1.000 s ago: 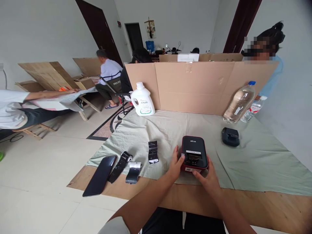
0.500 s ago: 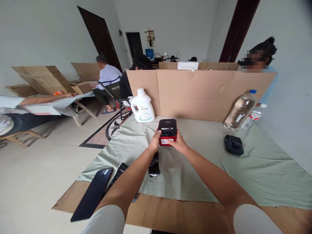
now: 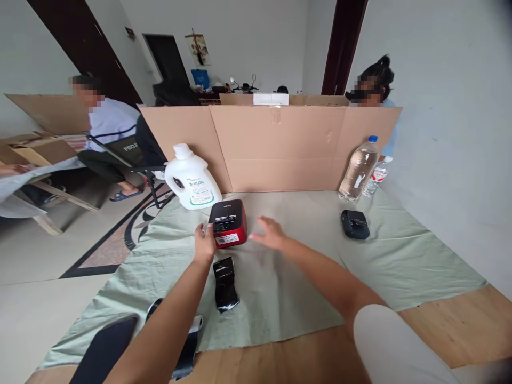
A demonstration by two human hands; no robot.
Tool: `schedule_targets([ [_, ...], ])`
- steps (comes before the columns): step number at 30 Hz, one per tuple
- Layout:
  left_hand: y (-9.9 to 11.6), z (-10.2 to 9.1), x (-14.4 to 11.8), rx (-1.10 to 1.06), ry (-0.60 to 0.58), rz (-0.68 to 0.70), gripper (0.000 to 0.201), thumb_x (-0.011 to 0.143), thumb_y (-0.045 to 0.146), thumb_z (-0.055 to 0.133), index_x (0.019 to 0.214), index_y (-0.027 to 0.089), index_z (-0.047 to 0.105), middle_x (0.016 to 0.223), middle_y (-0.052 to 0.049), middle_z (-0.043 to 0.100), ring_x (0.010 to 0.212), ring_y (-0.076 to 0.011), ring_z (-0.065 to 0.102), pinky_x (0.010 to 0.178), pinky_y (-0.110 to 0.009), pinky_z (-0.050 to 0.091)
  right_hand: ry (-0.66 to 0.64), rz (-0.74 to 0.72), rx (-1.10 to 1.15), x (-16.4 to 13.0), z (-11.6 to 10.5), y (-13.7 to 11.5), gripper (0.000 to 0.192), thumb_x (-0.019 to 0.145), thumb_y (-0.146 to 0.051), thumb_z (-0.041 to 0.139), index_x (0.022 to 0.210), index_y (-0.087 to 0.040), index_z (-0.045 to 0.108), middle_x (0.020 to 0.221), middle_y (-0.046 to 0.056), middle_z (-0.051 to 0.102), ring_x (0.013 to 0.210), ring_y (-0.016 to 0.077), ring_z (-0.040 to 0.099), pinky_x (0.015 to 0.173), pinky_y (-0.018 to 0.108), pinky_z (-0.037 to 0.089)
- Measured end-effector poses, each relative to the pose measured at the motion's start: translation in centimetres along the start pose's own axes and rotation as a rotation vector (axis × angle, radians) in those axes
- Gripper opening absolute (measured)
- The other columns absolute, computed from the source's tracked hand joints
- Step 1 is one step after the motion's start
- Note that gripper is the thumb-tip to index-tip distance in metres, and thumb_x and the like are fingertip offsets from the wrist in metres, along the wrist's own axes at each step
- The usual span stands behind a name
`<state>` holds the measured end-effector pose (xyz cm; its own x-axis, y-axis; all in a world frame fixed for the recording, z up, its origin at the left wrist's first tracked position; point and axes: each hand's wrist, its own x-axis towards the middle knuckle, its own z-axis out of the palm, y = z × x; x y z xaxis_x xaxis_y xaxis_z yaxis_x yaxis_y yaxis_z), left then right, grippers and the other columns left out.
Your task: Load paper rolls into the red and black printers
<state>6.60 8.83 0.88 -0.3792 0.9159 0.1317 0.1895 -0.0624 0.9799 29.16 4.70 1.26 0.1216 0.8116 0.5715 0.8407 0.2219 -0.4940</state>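
Note:
A small red-and-black printer (image 3: 228, 224), with a white label on its front, stands on the green cloth. My left hand (image 3: 205, 244) touches its left side, thumb and fingers apart. To the right of the printer, my right hand (image 3: 270, 233) is clear of it, fingers spread and holding nothing. A glossy black plastic strip (image 3: 226, 285) lies just in front of the printer. Partly hidden under my left forearm is a roll of black film (image 3: 188, 346). Beside it, at the near left corner, lies a dark flat phone-like slab (image 3: 106, 346).
Behind the printer stand a white jug (image 3: 196, 181) and an upright cardboard screen (image 3: 280, 149). A large clear bottle (image 3: 359, 169), a small water bottle (image 3: 376, 176) and a black device (image 3: 355, 224) are at the right. Other people sit beyond the screen and at the left.
My right hand has let go of the printer and moved off to its right. My left hand stays at its left side. The view has turned right, so everything sits further left.

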Motion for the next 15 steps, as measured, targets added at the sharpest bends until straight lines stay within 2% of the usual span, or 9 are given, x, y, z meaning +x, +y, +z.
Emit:
schedule_targets([
  [2, 1.0, -0.2, -2.2, 0.238, 0.119, 0.264, 0.046, 0.083, 0.037, 0.055, 0.122, 0.012, 0.049, 0.139, -0.018, 0.043, 0.135, -0.0328, 0.033, 0.114, -0.053, 0.021, -0.092, 0.147, -0.121, 0.8, -4.3, 4.6, 0.057, 0.065, -0.056, 0.076, 0.106, -0.017, 0.067, 0.118, 0.01, 0.066, 0.115, 0.0269, 0.057, 0.096, 0.043, 0.043],
  [3, 1.5, -0.1, -3.6, 0.314, 0.105, 0.421, 0.046, 0.083, 0.035, 0.055, 0.122, 0.011, 0.049, 0.142, -0.019, 0.039, 0.137, -0.033, 0.031, 0.114, -0.053, 0.021, -0.107, 0.234, -0.185, 1.1, -6.7, 7.0, 0.057, 0.07, -0.052, 0.073, 0.111, -0.012, 0.066, 0.126, 0.016, 0.061, 0.125, 0.0327, 0.049, 0.102, 0.05, 0.035],
  [5, 2.0, 0.5, -7.1, 0.388, -0.072, 0.683, 0.041, 0.086, 0.034, 0.052, 0.12, 0.012, 0.051, 0.141, -0.019, 0.041, 0.135, -0.0319, 0.034, 0.112, -0.053, 0.026, -0.102, 0.393, -0.299, 1.3, -11.6, 11.8, 0.062, 0.073, -0.045, 0.073, 0.119, -0.005, 0.06, 0.141, 0.027, 0.044, 0.138, 0.0427, 0.028, 0.107, 0.061, 0.02],
  [7, 2.0, 1.6, -11.0, 0.417, -0.352, 0.795, 0.038, 0.088, 0.033, 0.05, 0.121, 0.014, 0.052, 0.138, -0.017, 0.047, 0.134, -0.0303, 0.038, 0.111, -0.052, 0.03, -0.084, 0.554, -0.4, 0.7, -15.6, 15.6, 0.075, 0.07, -0.042, 0.077, 0.13, -0.004, 0.052, 0.15, 0.033, 0.024, 0.14, 0.0502, 0.012, 0.104, 0.067, 0.015],
  [8, 1.8, 2.3, -13.0, 0.44, -0.488, 0.808, 0.039, 0.09, 0.032, 0.048, 0.126, 0.016, 0.051, 0.14, -0.016, 0.047, 0.136, -0.0297, 0.036, 0.111, -0.052, 0.03, -0.125, 0.7, -0.499, 0.1, -17.1, 17.0, 0.081, 0.07, -0.046, 0.075, 0.137, -0.012, 0.046, 0.153, 0.028, 0.017, 0.14, 0.0495, 0.012, 0.103, 0.066, 0.019],
  [9, 1.5, 2.9, -15.0, 0.475, -0.615, 0.814, 0.042, 0.091, 0.033, 0.046, 0.131, 0.018, 0.048, 0.144, -0.014, 0.044, 0.14, -0.0299, 0.031, 0.111, -0.054, 0.03, -0.178, 0.803, -0.55, -0.6, -18.2, 18.1, 0.087, 0.07, -0.052, 0.073, 0.142, -0.018, 0.04, 0.155, 0.026, 0.013, 0.14, 0.0504, 0.014, 0.102, 0.066, 0.022],
  [11, 0.7, 4.1, -18.5, 0.543, -0.806, 0.833, 0.048, 0.093, 0.035, 0.045, 0.139, 0.023, 0.043, 0.151, -0.011, 0.038, 0.144, -0.0298, 0.022, 0.114, -0.056, 0.024, -0.258, 0.914, -0.579, -2.2, -19.3, 19.3, 0.094, 0.071, -0.061, 0.067, 0.148, -0.026, 0.028, 0.155, 0.023, 0.012, 0.136, 0.0485, 0.025, 0.1, 0.06, 0.029],
  [13, -0.1, 4.8, -21.1, 0.604, -0.925, 0.853, 0.052, 0.093, 0.04, 0.046, 0.143, 0.027, 0.04, 0.155, -0.008, 0.031, 0.147, -0.0301, 0.015, 0.116, -0.058, 0.016, -0.293, 0.925, -0.563, -3.6, -19.6, 19.5, 0.093, 0.074, -0.063, 0.061, 0.15, -0.027, 0.02, 0.15, 0.023, 0.022, 0.131, 0.0439, 0.036, 0.099, 0.053, 0.034],
  [15, -0.7, 4.9, -22.7, 0.663, -1.012, 0.862, 0.055, 0.092, 0.046, 0.046, 0.144, 0.029, 0.039, 0.156, -0.007, 0.028, 0.147, -0.0304, 0.014, 0.116, -0.059, 0.011, -0.295, 0.91, -0.561, -4.7, -19.5, 18.9, 0.09, 0.077, -0.059, 0.058, 0.151, -0.026, 0.018, 0.143, 0.022, 0.032, 0.127, 0.0404, 0.042, 0.098, 0.049, 0.036],
])
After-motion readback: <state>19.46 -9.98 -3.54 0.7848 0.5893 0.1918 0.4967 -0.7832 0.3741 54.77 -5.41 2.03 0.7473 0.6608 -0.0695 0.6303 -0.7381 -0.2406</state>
